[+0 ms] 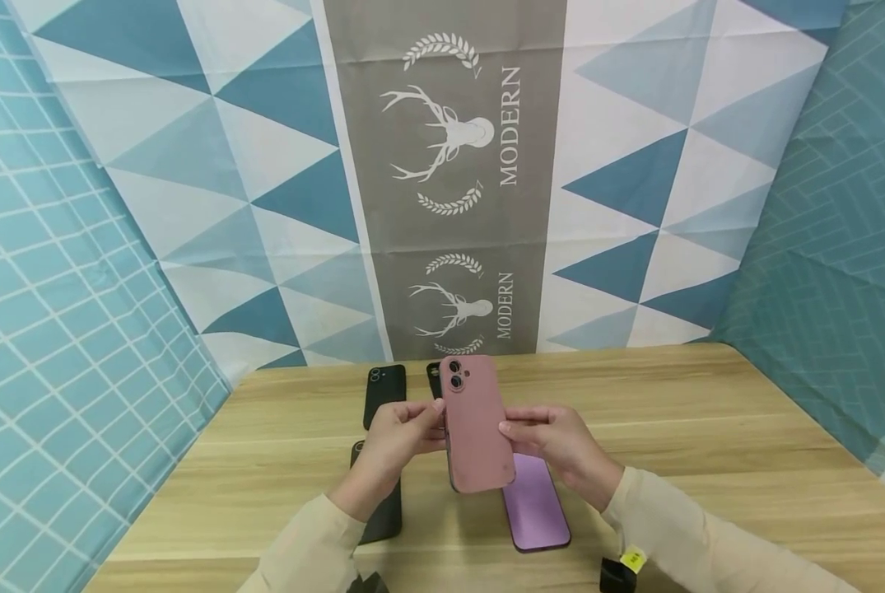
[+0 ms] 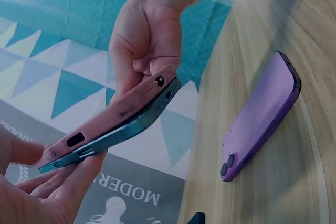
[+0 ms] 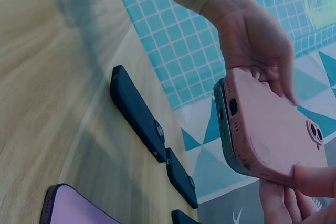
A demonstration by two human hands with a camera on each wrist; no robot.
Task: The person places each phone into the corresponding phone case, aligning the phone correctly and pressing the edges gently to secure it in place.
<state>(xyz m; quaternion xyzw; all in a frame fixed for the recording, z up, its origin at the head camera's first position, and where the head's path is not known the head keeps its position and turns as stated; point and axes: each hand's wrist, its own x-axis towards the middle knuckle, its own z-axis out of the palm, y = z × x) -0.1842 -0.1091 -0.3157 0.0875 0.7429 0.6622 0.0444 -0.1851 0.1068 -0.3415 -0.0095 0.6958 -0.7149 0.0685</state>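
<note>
Both hands hold a teal phone in a pink case (image 1: 477, 428) upright above the wooden table (image 1: 709, 428), camera holes at the top. My left hand (image 1: 420, 424) grips its left edge and my right hand (image 1: 519, 432) pinches its right edge. In the left wrist view the pink case (image 2: 115, 114) gapes away from the teal phone at the end by the right hand (image 2: 144, 30), while the left hand (image 2: 47, 192) holds the other end. The right wrist view shows the case's back (image 3: 273, 124), the left hand (image 3: 252, 35) above and the right hand (image 3: 299, 192) below.
A purple phone (image 1: 534, 498) (image 2: 262, 114) lies back up on the table under the hands. Black cases lie at the left: one far (image 1: 384, 394), one under my left forearm (image 1: 386, 515), another behind the pink case (image 1: 433, 379). Patterned backdrop cloths surround the table.
</note>
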